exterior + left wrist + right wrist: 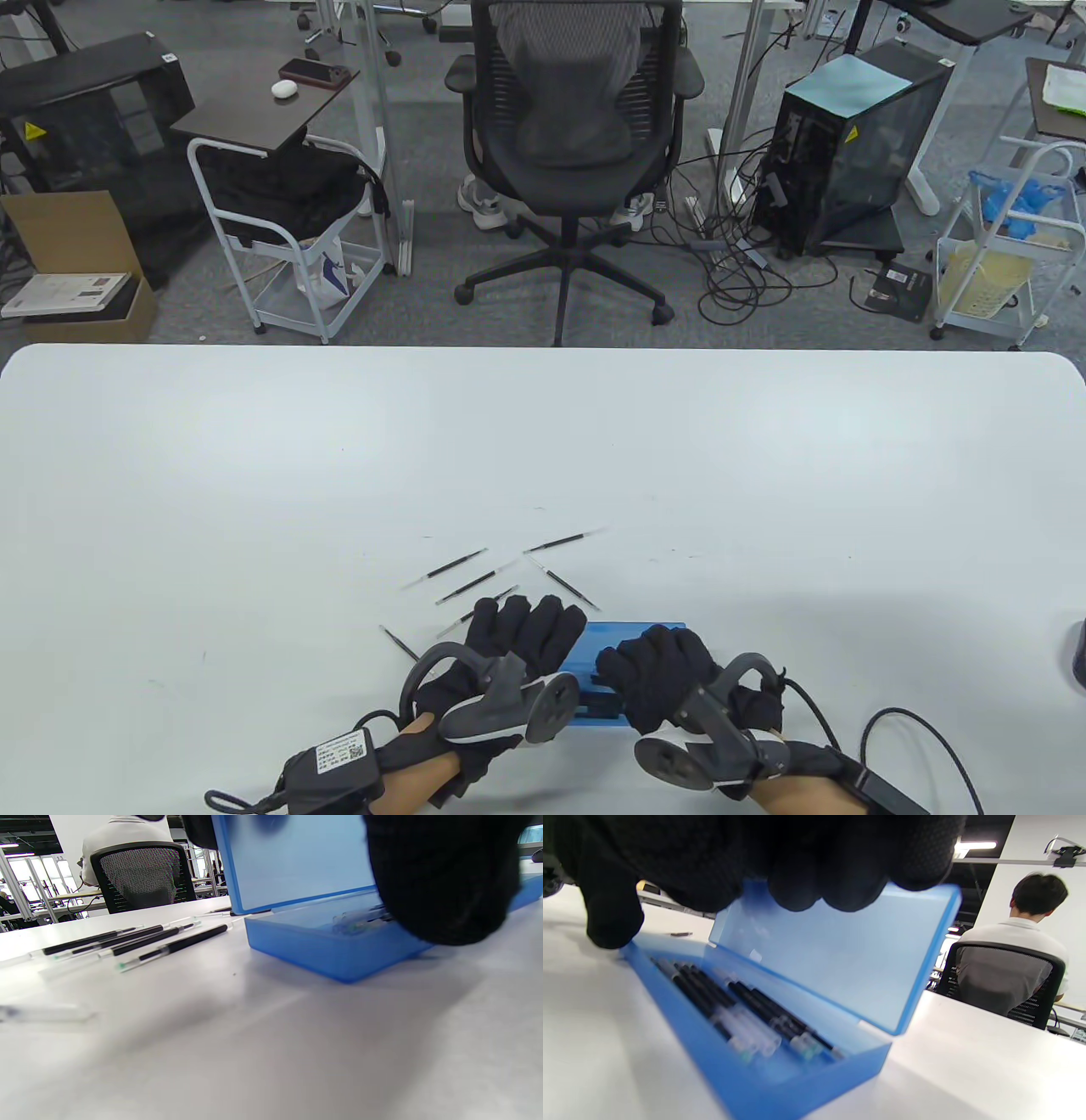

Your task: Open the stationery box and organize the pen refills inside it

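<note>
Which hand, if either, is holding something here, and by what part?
The right hand holds the blue stationery box by its raised lid's top edge. The left hand's grip cannot be told.

Open blue stationery box [780,1073] holding refills [742,1005], loose refills [462,586] beyond

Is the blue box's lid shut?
No, the lid stands raised above the box, with refills lying inside.
</note>
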Demonstrator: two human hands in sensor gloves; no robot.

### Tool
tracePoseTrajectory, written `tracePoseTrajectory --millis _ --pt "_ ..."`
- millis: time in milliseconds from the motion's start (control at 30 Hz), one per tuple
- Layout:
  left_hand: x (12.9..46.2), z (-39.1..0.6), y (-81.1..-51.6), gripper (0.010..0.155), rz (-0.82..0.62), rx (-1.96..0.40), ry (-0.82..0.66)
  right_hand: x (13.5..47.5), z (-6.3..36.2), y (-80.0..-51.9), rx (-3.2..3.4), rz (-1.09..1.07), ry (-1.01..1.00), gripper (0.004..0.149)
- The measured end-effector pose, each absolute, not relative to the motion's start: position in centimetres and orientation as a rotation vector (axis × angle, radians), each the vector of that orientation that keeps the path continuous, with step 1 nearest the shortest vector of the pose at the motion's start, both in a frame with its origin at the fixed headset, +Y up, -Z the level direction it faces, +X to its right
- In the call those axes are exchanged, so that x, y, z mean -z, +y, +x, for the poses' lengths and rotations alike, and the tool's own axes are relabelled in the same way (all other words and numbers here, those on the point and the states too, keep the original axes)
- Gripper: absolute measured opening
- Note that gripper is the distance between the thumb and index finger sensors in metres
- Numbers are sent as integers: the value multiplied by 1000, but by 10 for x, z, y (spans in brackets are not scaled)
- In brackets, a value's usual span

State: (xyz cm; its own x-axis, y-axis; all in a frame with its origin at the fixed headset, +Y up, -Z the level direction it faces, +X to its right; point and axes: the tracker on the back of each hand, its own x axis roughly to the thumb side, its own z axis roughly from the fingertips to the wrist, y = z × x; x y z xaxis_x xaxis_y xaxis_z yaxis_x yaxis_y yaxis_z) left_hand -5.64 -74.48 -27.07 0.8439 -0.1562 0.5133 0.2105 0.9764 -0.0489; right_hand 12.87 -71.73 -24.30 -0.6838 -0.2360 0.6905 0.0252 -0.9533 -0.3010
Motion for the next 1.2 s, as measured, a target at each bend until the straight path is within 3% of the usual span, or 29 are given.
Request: tracePoseTrajectory --millis 167,267,500,933,1067,1200 --pt "271 -56 -745 120 -104 192 -533 245 139 -712 2732 -1082 407 84" --pt "271 -56 -745 120 -104 191 -533 252 144 -717 2745 -993 241 97" --pt "271 -57 -745 120 -104 191 -533 266 153 -730 2770 -952 11 112" --pt "272 -58 -741 119 -129 206 -543 269 151 -738 2770 -942 -88 117" --pt "276 -73 -716 105 -54 104 -519 269 151 -738 2774 -943 -95 117" --pt "282 -102 -683 73 48 27 -399 270 151 -739 2776 -949 -100 117"
